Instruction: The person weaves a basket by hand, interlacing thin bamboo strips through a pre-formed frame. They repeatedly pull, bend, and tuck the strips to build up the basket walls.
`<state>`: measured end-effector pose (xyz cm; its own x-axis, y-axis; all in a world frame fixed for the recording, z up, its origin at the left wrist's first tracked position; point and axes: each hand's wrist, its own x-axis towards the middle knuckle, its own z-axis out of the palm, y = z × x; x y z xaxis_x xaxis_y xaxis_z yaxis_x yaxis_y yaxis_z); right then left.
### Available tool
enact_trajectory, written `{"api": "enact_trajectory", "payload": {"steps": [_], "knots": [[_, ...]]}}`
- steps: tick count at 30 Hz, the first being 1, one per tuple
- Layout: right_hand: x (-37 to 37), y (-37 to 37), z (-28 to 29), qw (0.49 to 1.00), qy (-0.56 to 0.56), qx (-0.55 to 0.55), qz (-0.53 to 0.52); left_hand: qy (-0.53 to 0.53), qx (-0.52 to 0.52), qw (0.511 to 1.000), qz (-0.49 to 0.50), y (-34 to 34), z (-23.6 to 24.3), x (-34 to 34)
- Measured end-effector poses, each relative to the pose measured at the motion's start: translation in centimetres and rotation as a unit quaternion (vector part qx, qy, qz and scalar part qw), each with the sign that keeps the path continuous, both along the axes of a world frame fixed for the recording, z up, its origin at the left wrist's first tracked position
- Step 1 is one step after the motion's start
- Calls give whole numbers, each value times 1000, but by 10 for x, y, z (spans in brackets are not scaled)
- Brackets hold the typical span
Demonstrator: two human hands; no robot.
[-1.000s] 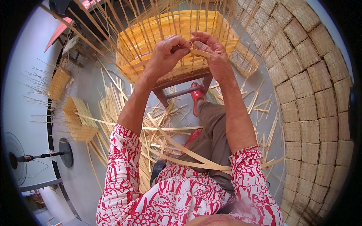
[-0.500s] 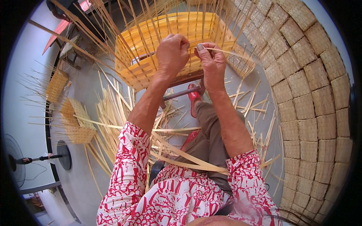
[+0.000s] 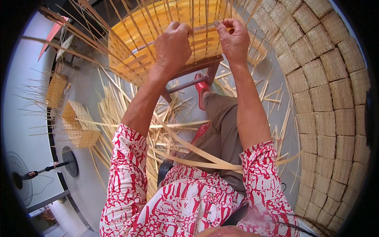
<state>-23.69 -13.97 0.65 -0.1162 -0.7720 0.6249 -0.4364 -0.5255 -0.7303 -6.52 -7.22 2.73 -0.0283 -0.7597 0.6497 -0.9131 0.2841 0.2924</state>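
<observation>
A large yellow basket, partly woven from flat bamboo strips, stands in front of me with long upright stakes rising from it. My left hand is closed at its near wall, knuckles up, fingertips mostly hidden. To the right, my right hand pinches between thumb and forefinger at the same wall. A thin bamboo strip runs between the two hands, across the stakes. Under the basket is a dark wooden stool.
Loose bamboo strips litter the floor, and some long strips cross my lap. Smaller unfinished baskets and a standing fan are at the left. Stacked woven pieces line the right side.
Both hands have shifted farther apart, the right one outward to the right. The loose strip end that stuck out right of the right hand no longer shows there. The view has tilted slightly.
</observation>
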Motion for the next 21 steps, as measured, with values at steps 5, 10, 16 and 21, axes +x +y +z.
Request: {"api": "enact_trajectory", "payload": {"steps": [5,10,16,21], "knots": [[4,-4,-6,999,18,-30,-15,-69,37,996,29,-8,-5,-2],[3,0,1,995,-81,-58,-4,-23,1,1000,11,-6,-12,-1],[-2,23,0,995,-24,10,100,111,-89,984,-106,77,-25,5],[11,23,-11,987,133,29,91,258,-20,963,77,150,-87,71]]}}
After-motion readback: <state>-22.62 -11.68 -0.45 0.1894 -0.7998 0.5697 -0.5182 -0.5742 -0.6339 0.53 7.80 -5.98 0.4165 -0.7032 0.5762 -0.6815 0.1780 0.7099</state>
